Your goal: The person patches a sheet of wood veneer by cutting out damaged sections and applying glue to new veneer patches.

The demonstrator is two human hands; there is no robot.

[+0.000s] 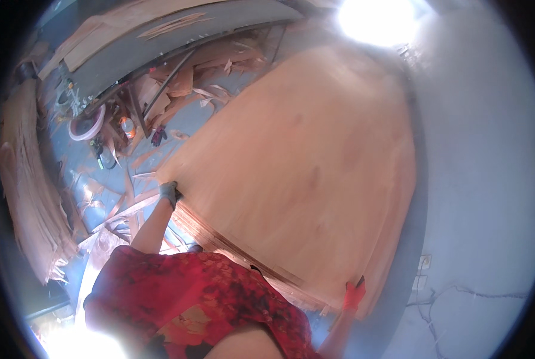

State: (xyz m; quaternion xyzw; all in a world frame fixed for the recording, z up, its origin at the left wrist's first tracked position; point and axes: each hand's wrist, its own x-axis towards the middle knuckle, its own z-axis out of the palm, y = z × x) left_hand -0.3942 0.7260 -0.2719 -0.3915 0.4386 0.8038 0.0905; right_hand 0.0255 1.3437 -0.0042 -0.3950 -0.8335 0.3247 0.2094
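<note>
A large, thin, reddish-tan wood veneer sheet (297,155) lies on top of a stack of similar sheets (219,242), whose layered edges show along the near side. My left hand (169,192), in a grey glove with dark fingertips, is closed on the sheet's near left corner. At the near right corner, my right hand (354,294) wears a red-orange glove and grips the sheet's edge. The undersides of both hands' grips are hidden. My body in a red patterned garment is close against the near edge of the stack.
Veneer scraps (124,203) litter the blue-grey floor at left, near a pale round basin (88,124), an orange-capped bottle (127,125) and a dark glove (158,136). A long veneer bundle (31,185) lies far left. A wall (483,179) with sockets and cables rises at right.
</note>
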